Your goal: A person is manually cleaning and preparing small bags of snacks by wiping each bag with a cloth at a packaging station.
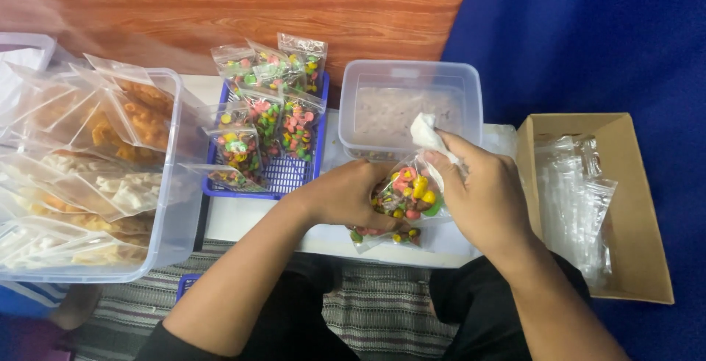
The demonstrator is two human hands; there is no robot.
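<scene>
I am looking down at my two hands working over a white tabletop (243, 217). My left hand (346, 195) is curling around the side of a small clear bag (406, 193) filled with round candies in red, yellow, green and orange; the fingers are wrapped closed on it from the left. My right hand (482, 195) is gripping the same bag from the right, with the thumb and forefinger pinching its top edge, and a crumpled white tissue (426, 131) is sticking up from between those fingers. The bag is sitting just in front of me, between both palms, near the table's front edge. A second filled bag (386, 237) is lying under the hands, touching the table.

Beyond the hands, one clear plastic tub (412, 81) is standing with a pale, speckled bottom showing through. To its left, one blue basket (283, 173) is holding finished candy bags (268, 115); I am counting roughly eight, though they are overlapping and I cannot tell exactly. At far left, one large clear bin (165, 240) is holding many bags of orange and pale snacks (110, 140), too heaped to count. At right, one open cardboard box (640, 221) is holding a stack of empty clear bags (577, 199), lying on a blue cloth (588, 37).
</scene>
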